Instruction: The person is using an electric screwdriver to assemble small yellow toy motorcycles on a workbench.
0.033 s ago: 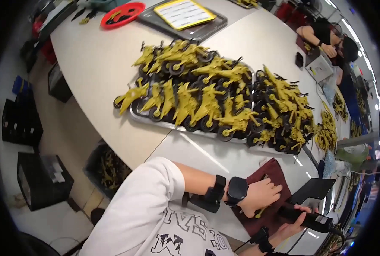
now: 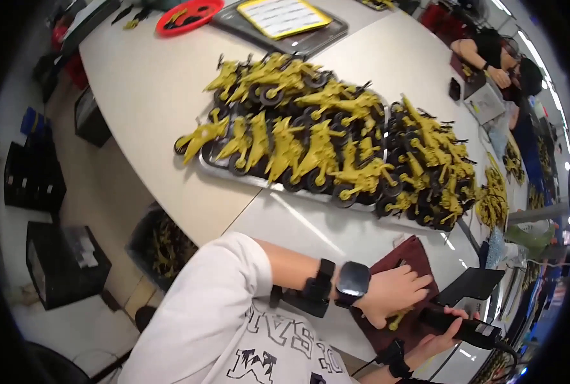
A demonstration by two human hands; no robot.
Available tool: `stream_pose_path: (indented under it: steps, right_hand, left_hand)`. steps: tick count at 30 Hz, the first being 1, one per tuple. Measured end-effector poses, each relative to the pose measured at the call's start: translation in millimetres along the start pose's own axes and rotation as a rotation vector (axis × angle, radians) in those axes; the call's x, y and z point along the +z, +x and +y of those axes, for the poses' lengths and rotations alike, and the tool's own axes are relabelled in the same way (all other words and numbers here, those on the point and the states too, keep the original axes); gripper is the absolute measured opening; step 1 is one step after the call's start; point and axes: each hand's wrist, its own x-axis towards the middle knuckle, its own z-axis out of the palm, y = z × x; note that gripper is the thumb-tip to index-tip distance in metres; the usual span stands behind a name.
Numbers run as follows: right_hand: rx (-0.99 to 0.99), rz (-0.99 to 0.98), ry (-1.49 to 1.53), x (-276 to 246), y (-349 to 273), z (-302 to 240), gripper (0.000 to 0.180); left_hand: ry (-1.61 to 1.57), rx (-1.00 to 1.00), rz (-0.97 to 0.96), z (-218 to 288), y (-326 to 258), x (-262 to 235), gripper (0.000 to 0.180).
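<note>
My left hand (image 2: 397, 291) is bent over a small yellow plastic part (image 2: 397, 319) on a maroon cloth (image 2: 415, 256). One end of the part sticks out below the palm, while the fingers hide the rest. Close by on the right, my right hand (image 2: 444, 336) grips a black corded electric screwdriver (image 2: 461, 326), whose tip end points toward the left hand. Beyond my hands, yellow toy motorbikes (image 2: 317, 150) with black wheels lie crowded on a metal tray (image 2: 234, 174). More of them are heaped on the right (image 2: 432, 166).
A black flat panel (image 2: 471, 286) stands right of the cloth. At the far left of the table are a red plate (image 2: 189, 17) and a dark tray (image 2: 333, 33) bearing a yellow-framed sheet (image 2: 284, 17). Another person (image 2: 490, 61) works at the far right. A dark bin (image 2: 160, 246) stands below the table edge.
The view has shifted slightly. My left hand has turned a little, and more of the yellow part shows below it. The right hand keeps its hold on the screwdriver.
</note>
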Motion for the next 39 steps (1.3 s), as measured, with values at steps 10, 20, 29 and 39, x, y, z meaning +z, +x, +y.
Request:
stream_pose_path:
  steps: [10,20,29,39]
  right_hand:
    - [0.026,-0.098,-0.039,-28.1,13.8,18.1,0.059]
    - [0.025,-0.289,-0.126,-33.3,15.1,2.7,0.067]
    - [0.022,-0.081,-0.093,-45.1,-3.4,-2.3,0.072]
    - [0.060,0.100,-0.120,-48.1,-10.6,2.0,0.078]
  left_hand:
    - [0.168,-0.912,1.313,79.4,-336.3,-60.9,0.079]
    - [0.916,-1.355,1.449,61.3,-400.4,-47.1,0.069]
    - [0.825,-1.143,0.761,-40.5,-299.1,-154.7,0.066]
    - [0.781,-1.136,0.786,-27.3,-272.9,-174.4,0.045]
